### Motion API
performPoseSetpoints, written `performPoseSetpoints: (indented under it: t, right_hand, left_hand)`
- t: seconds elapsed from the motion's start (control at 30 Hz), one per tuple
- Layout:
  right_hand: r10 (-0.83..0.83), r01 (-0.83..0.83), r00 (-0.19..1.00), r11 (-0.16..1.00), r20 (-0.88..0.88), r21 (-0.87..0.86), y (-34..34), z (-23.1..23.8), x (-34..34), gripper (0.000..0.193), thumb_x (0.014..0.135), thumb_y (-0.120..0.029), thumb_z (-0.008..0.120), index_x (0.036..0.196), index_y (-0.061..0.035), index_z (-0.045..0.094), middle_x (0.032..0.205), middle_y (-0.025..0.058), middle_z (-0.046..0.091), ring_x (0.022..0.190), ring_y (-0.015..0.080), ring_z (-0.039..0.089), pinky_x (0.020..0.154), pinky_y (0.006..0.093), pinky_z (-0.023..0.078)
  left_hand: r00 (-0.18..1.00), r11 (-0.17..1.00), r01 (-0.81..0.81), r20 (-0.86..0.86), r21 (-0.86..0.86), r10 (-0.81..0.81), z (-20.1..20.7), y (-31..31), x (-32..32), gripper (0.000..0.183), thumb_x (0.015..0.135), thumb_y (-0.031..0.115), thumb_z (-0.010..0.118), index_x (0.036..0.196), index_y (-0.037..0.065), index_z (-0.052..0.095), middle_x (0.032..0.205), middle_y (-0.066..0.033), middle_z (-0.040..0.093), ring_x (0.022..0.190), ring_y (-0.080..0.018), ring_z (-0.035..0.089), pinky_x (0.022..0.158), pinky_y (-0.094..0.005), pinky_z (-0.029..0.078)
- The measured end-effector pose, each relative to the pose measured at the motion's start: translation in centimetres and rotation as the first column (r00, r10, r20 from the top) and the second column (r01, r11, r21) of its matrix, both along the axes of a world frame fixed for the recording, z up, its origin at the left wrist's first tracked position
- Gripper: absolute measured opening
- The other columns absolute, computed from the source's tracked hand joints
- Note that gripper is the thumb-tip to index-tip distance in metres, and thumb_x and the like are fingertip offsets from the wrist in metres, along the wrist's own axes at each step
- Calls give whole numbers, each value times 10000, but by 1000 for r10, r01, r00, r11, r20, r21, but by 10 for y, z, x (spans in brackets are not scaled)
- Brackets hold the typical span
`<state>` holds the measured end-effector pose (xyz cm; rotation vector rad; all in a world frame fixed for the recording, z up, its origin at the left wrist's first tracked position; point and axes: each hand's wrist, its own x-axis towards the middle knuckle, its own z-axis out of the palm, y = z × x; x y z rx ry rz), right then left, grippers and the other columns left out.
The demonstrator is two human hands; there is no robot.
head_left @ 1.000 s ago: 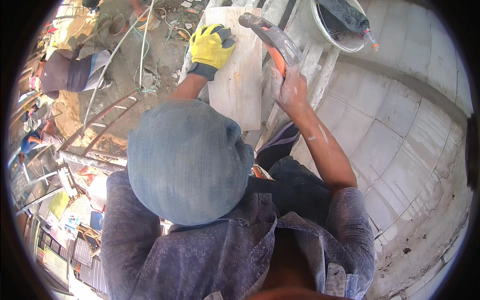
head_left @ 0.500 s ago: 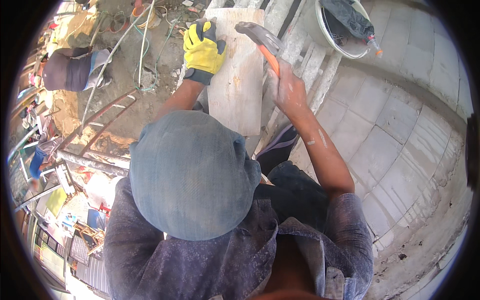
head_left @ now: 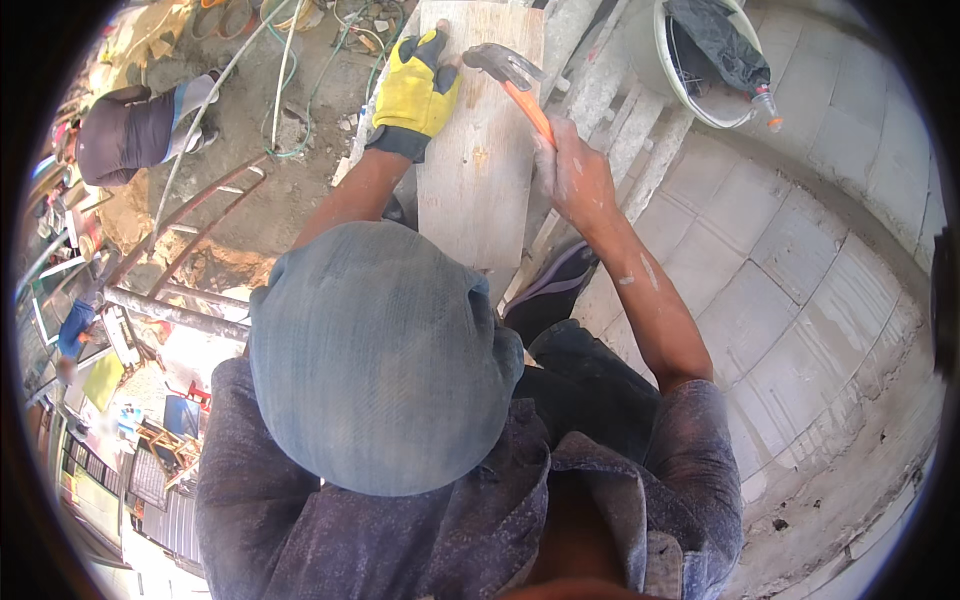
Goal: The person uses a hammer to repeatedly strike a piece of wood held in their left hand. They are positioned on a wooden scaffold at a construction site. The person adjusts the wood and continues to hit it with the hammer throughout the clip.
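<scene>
A pale wooden board (head_left: 478, 190) lies lengthwise in front of me. My left hand (head_left: 415, 92), in a yellow and black work glove, grips its left edge near the far end, thumb over the top face. My right hand (head_left: 580, 180) is bare, streaked with pale dust, and closed around the orange handle of a claw hammer (head_left: 503, 65). The hammer's dark metal head is over the board, close to the left thumb. Whether a nail is under it is too small to make out.
A white bucket (head_left: 668, 60) with dark cloth and a plastic bottle (head_left: 766, 105) stands at the far right, beside grey block paving (head_left: 770, 300). Rough beams (head_left: 640, 140) run beside the board. Lower ground at left holds a metal frame (head_left: 190, 225) and a bending person (head_left: 125, 135).
My left hand has shifted slightly up the board, its thumb now nearer the hammer head. The hammer has moved slightly left relative to the board. The whole view has shifted a little.
</scene>
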<state>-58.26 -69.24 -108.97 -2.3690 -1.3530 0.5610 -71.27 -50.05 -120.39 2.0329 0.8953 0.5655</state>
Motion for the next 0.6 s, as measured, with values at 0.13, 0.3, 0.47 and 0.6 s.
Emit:
performPoseSetpoints:
  t: [0.13, 0.3, 0.47, 0.6]
  right_hand:
    - [68, -76, 997, 958, 39, 277, 2, 34, -18, 341, 1032, -312, 553, 1171, -6, 495, 785, 254, 648, 703, 471, 673, 597, 495, 519]
    - [-26, 17, 999, 982, -47, -187, -8, 4, -5, 344, 1043, -323, 524, 1175, -5, 516, 824, 260, 654, 735, 474, 679, 669, 513, 533]
    - [216, -190, 972, 953, -92, 238, 6, 35, 14, 299, 1024, -302, 569, 1168, -44, 522, 874, 252, 646, 709, 446, 670, 619, 504, 535]
    - [51, 71, 920, 954, -389, 293, -19, 14, -11, 313, 1045, -344, 531, 1064, -34, 493, 714, 204, 621, 624, 432, 657, 573, 501, 508]
  left_hand:
    - [999, 993, -52, 8, 104, 51, -5, 3, -1, 542, 917, 263, 698, 1432, 162, 563, 1319, -201, 610, 1259, -410, 539, 1008, -452, 492]
    - [1000, 997, -28, 7, 79, 28, 1, -2, 4, 558, 930, 249, 684, 1464, 202, 529, 1339, -210, 583, 1217, -413, 567, 991, -459, 498]
    - [999, 984, -2, -31, 177, 7, -18, -1, -3, 519, 939, 263, 669, 1442, 212, 553, 1345, -213, 566, 1182, -425, 587, 947, -467, 523]
    - [998, 990, -17, -58, 141, 25, 8, 3, 9, 473, 958, 285, 637, 1416, 186, 573, 1322, -212, 578, 1150, -413, 603, 931, -463, 529]
